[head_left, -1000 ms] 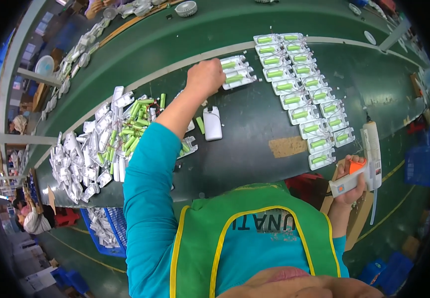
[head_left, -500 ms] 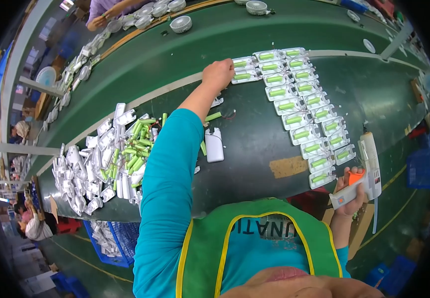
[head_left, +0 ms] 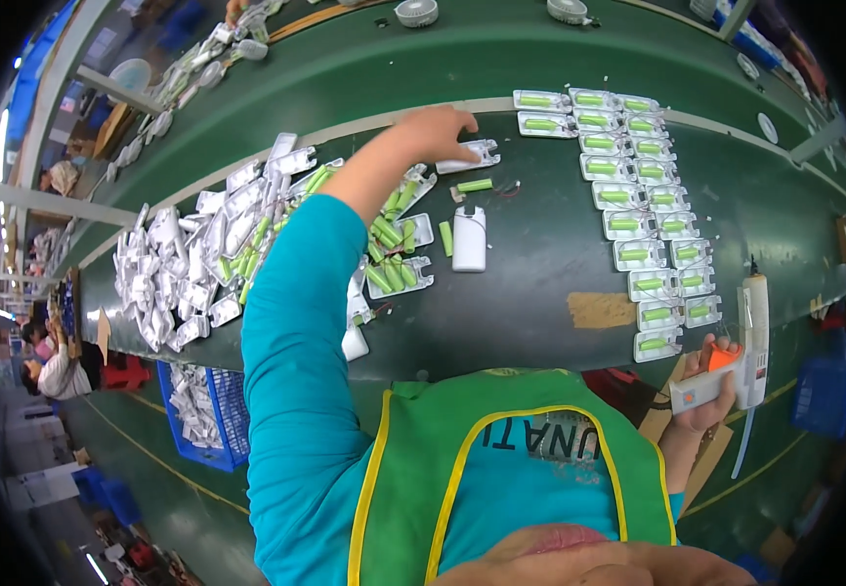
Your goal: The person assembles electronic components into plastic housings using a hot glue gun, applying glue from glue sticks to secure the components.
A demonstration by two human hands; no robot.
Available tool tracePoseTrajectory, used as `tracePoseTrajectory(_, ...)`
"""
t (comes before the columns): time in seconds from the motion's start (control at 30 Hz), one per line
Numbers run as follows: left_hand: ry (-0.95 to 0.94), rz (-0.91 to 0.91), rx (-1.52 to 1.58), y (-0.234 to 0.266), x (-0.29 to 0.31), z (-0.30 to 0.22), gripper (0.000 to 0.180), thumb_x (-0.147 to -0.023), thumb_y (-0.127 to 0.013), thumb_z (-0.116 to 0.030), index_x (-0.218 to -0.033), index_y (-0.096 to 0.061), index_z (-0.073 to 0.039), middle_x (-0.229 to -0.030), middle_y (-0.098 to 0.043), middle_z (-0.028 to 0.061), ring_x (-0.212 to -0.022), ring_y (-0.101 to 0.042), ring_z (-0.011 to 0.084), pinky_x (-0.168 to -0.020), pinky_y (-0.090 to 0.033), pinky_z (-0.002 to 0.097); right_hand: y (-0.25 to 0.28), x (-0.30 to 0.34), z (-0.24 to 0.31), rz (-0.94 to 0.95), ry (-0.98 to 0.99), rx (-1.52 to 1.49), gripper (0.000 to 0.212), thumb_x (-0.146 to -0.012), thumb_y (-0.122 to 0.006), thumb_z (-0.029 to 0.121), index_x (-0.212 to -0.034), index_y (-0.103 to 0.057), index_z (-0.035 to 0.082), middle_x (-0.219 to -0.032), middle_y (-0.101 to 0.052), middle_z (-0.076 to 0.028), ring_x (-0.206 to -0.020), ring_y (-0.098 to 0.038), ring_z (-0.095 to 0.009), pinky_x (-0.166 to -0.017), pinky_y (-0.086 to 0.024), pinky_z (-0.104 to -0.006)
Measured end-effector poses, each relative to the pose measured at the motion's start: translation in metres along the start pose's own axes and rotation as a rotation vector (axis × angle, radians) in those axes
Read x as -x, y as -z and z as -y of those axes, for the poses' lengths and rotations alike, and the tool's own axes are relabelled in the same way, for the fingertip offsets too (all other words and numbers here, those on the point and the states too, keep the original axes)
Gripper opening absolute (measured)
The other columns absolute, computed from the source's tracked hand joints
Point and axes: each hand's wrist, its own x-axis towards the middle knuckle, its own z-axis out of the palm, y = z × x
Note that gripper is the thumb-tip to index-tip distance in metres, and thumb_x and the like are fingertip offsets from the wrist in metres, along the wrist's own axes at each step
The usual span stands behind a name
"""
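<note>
My left hand (head_left: 436, 134) reaches out at the far middle of the bench, thumb and fingers apart, over a white plastic shell (head_left: 484, 153). Its thumb seems to touch that shell. My right hand (head_left: 704, 396) is wrapped around the handle of a white glue gun (head_left: 755, 337) with an orange trigger, held at the bench's right edge with its nozzle pointing away from me. Between the hands stand rows of white shells (head_left: 628, 256), each holding a green battery cell. Close to my left hand lie a loose green cell with wires (head_left: 475, 185) and a white casing (head_left: 469, 241).
On the left sits a heap of white casings (head_left: 164, 264), with green cells (head_left: 396, 234) partly behind my left arm. A tan tape patch (head_left: 601, 310) marks the dark bench. Beyond runs a green conveyor belt (head_left: 501, 59). A blue crate (head_left: 232, 415) stands below the bench.
My left hand has moved off the left end of the far shell rows, back leftward to the single shell. My right hand still grips the glue gun. The whole view has shifted.
</note>
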Motion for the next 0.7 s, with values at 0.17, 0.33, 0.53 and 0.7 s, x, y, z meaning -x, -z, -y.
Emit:
tracePoseTrajectory(0.17,0.137,-0.087,-0.152,-0.037,0.019,-0.018,0.062,-0.073,-0.075,-0.037,-0.128,-0.056,-0.014,-0.116,-0.061,0.0156,-0.112,-0.058,0.0311,-0.092,-0.050,0.0427,-0.016,-0.003,-0.009,0.003,-0.033,-0.045,0.040,-0.093,-0.052,0.016,-0.130,-0.042,0.004,-0.127,-0.048,-0.012,-0.125,-0.047,-0.029,-0.085,-0.042,-0.0378)
tracePoseTrajectory(0.33,-0.082,-0.057,0.029,-0.050,0.024,-0.052,0.056,-0.076,-0.070,-0.033,-0.127,-0.058,-0.014,-0.115,-0.061,0.0145,-0.110,-0.059,0.0307,-0.093,-0.045,0.0461,-0.029,0.002,-0.021,-0.029,-0.046,-0.005,0.041,-0.092,-0.053,0.018,-0.129,-0.042,0.005,-0.125,-0.049,-0.012,-0.126,-0.046,-0.029,-0.085,-0.042,-0.0384)
tracePoseTrajectory(0.53,-0.218,-0.364,0.029,-0.054,0.073,-0.087,0.057,-0.077,-0.072,-0.041,-0.126,-0.058,-0.015,-0.120,-0.061,0.0093,-0.114,-0.054,0.0288,-0.084,-0.043,0.0453,-0.036,0.001,-0.034,0.022,-0.109,0.148,0.045,-0.089,-0.059,0.023,-0.128,-0.044,0.005,-0.122,-0.052,-0.013,-0.120,-0.047,-0.029,-0.082,-0.045,-0.0350)
tracePoseTrajectory(0.7,0.081,-0.267,-0.130,-0.063,0.136,-0.103,0.050,-0.072,-0.076,-0.048,-0.094,-0.057,-0.007,-0.072,-0.062,0.0078,-0.068,-0.063,0.0279,-0.065,-0.046,0.0410,-0.041,-0.008,-0.046,0.000,-0.184,0.137,0.047,-0.088,-0.059,0.023,-0.128,-0.044,0.005,-0.121,-0.052,-0.013,-0.120,-0.047,-0.029,-0.081,-0.045,-0.0341)
